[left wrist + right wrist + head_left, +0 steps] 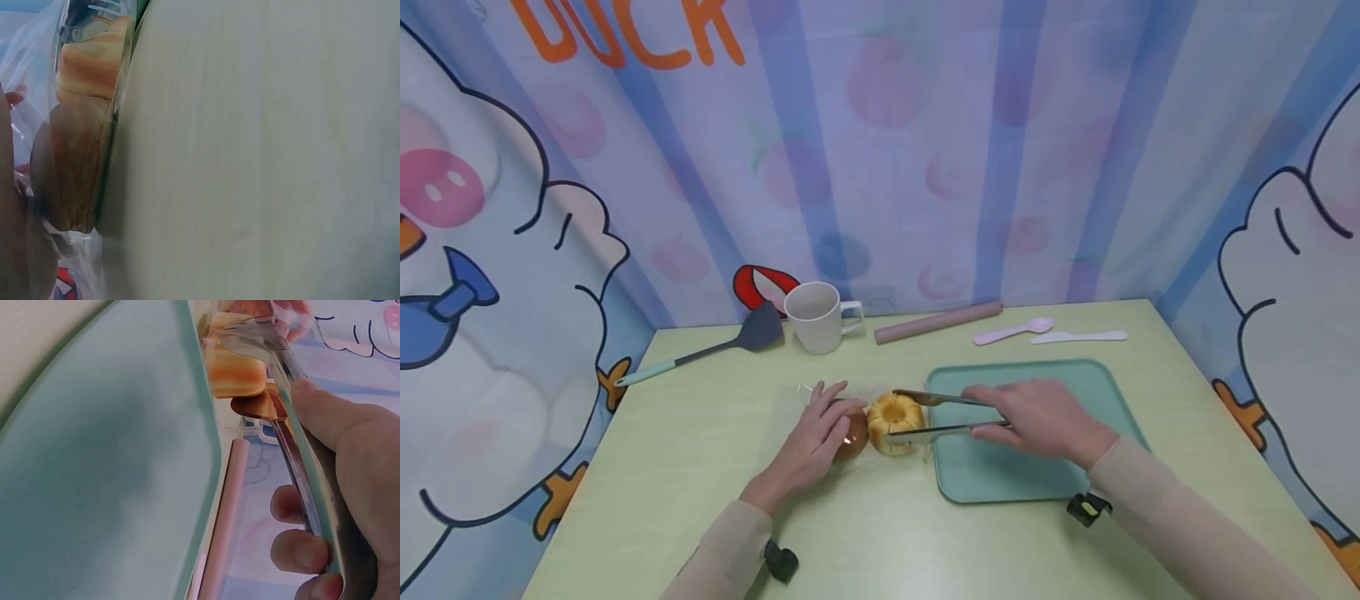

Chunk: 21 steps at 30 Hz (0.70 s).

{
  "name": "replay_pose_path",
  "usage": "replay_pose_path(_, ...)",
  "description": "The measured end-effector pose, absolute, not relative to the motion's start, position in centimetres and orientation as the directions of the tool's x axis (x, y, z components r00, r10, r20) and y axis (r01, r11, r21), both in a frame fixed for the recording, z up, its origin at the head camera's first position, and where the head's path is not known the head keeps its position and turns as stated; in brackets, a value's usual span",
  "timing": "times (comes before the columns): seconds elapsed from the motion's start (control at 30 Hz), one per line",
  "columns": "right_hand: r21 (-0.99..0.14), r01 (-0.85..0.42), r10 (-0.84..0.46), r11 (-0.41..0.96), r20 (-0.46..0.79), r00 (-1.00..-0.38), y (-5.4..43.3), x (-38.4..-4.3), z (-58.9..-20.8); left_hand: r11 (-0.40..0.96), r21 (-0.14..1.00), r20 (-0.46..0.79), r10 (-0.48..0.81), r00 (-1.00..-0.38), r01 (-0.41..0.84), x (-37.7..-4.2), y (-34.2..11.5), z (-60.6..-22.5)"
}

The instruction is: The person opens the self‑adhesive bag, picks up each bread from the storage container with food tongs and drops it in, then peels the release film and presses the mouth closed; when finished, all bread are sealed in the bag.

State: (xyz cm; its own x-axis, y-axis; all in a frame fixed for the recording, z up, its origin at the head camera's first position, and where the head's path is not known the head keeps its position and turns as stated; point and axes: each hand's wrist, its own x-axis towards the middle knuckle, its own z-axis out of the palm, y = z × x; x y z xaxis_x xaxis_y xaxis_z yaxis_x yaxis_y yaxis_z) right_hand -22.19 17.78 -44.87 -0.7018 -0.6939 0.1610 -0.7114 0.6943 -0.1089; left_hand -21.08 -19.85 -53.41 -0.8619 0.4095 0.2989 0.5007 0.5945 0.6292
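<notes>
My right hand (pixel 1037 417) grips a pair of metal tongs (pixel 951 431). The tong arms are spread, one tip beyond and one in front of a yellow, fluted round bun (pixel 895 414). Left of that bun and beside it is a shiny brown bun (pixel 856 437), partly covered by my left hand (pixel 808 442), whose fingers lie loosely spread over it. Clear plastic bag (pixel 28 50) material surrounds both buns in the left wrist view. From the right wrist side, one tong tip (pixel 253 405) shows close by the yellow bun (pixel 236 378).
A green tray (pixel 1000 487) lies right of the buns, under my right hand. Along the back stand or lie a spatula (pixel 760 327), a white mug (pixel 814 318), a pink-brown rod (pixel 938 322), a pink spoon (pixel 1015 331) and a pale knife (pixel 1078 337). A printed curtain (pixel 910 167) hangs behind.
</notes>
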Motion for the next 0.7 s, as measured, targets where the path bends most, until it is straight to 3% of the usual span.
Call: replay_pose_path(0.7,-0.2,-0.645,-0.628,0.737,0.148,-0.764,20.8,-21.2,-45.2,0.601,0.652,0.271,0.383,-0.883,0.461,-21.2,-19.9,-53.6)
